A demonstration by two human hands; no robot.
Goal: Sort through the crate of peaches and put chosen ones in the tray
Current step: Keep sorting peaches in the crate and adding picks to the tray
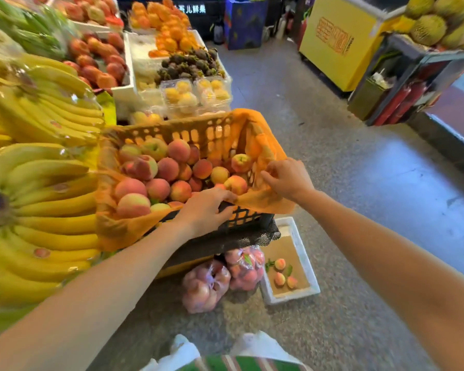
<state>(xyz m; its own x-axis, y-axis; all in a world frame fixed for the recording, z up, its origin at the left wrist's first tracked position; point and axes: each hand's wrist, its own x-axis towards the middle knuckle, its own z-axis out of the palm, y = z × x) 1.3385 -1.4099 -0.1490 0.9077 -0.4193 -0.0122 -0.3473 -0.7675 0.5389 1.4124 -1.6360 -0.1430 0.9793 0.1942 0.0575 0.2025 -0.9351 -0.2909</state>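
Tray (304,257) on the floor is nearest to me, a white foam box lined with brown paper, three peaches (280,279) in it, with bags of peaches (212,285) just beside it. Above it stands the crate (248,216), and both my hands are on its near edge. My left hand (206,210) has its fingers curled over the rim and grips it. My right hand (287,180) is at the right corner with its fingers bent onto the orange liner (268,207), pinching a fold of it as far as I can tell. Neither hand holds a fruit. The crate's peaches (166,170) lie heaped inside, red and yellow-green mixed.

I judge that I am clearing the liner out of the way so I can see and reach the pile. To do it well I should keep the left hand firm on the rim so the crate does not tip toward me, fold the liner outward over the wall and not onto the fruit, then lift each peach from the top rather than digging, since they will bruise under pressure.

Bananas (51,108) lie to my left, and clear packs of yellow fruit (193,96) sit beyond the crate
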